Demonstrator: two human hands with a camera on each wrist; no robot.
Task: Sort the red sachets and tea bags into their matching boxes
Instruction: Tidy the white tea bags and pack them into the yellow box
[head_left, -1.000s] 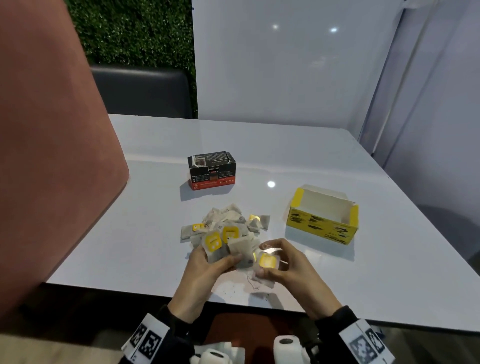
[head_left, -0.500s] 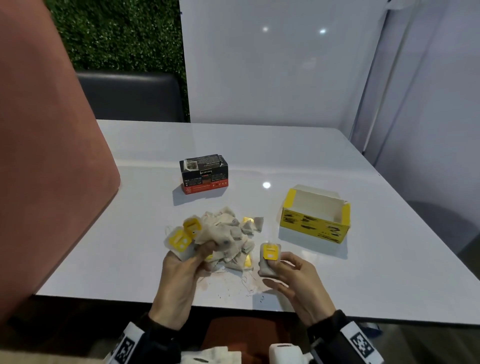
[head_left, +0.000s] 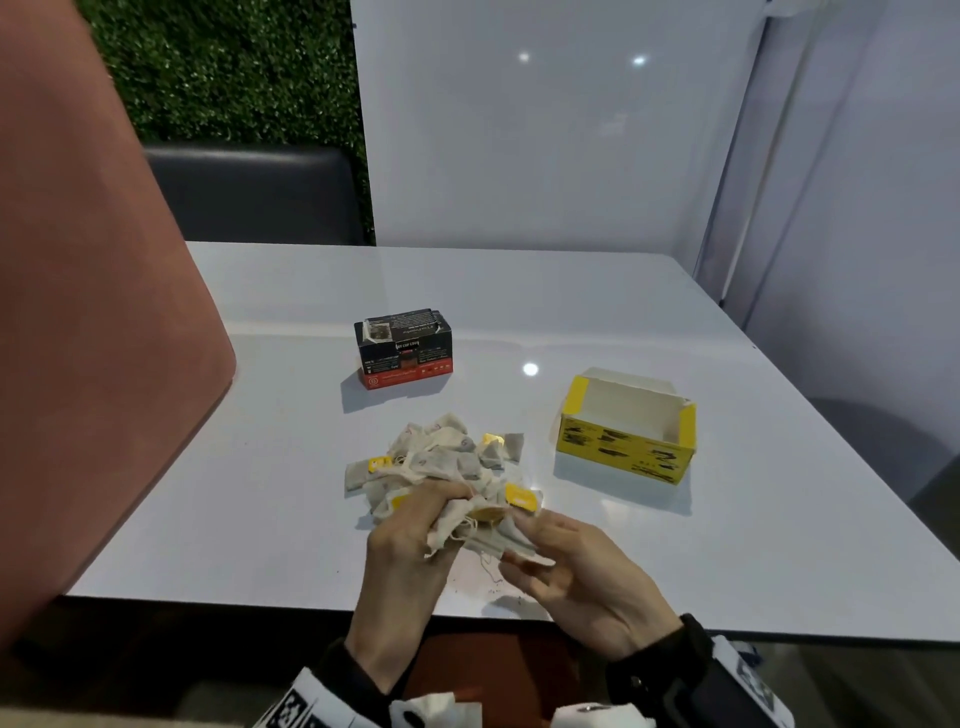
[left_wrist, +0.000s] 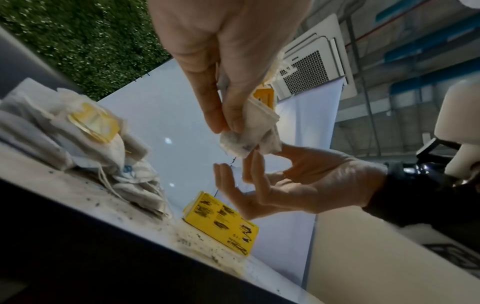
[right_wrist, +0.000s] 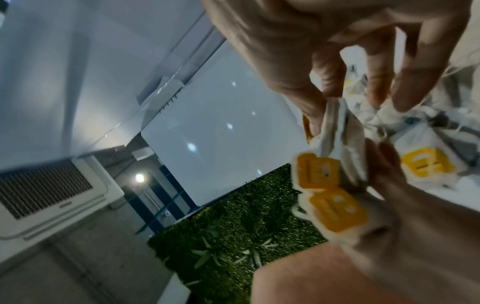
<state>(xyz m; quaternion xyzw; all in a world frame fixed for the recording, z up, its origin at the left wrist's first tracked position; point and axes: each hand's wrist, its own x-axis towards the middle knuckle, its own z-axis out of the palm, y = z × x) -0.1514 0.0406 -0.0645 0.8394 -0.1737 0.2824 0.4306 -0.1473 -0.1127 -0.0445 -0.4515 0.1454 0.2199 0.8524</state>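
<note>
A heap of white tea bags (head_left: 441, 460) with yellow tags lies on the white table (head_left: 727, 545) in front of me. My left hand (head_left: 441, 506) grips a bunch of tea bags (left_wrist: 249, 125) just above the heap's near edge. My right hand (head_left: 524, 545) meets that bunch from the right: its thumb and forefinger pinch the bags (right_wrist: 337, 127), while its other fingers spread. Two yellow tags (right_wrist: 319, 174) stick out of the bunch. The open yellow box (head_left: 623, 441) stands to the right. The shut black and red box (head_left: 402, 348) stands behind the heap. No red sachets show.
Dark tea crumbs (head_left: 467, 582) speckle the table near its front edge. A pink chair back (head_left: 78, 364) rises at the left, and a dark seat (head_left: 249, 197) stands behind the table. White panels wall off the far and right sides.
My hands, apart half a second ago, have come together. The single tea bag in my right hand now joins the bunch in my left, which has moved right over the heap's near edge.
</note>
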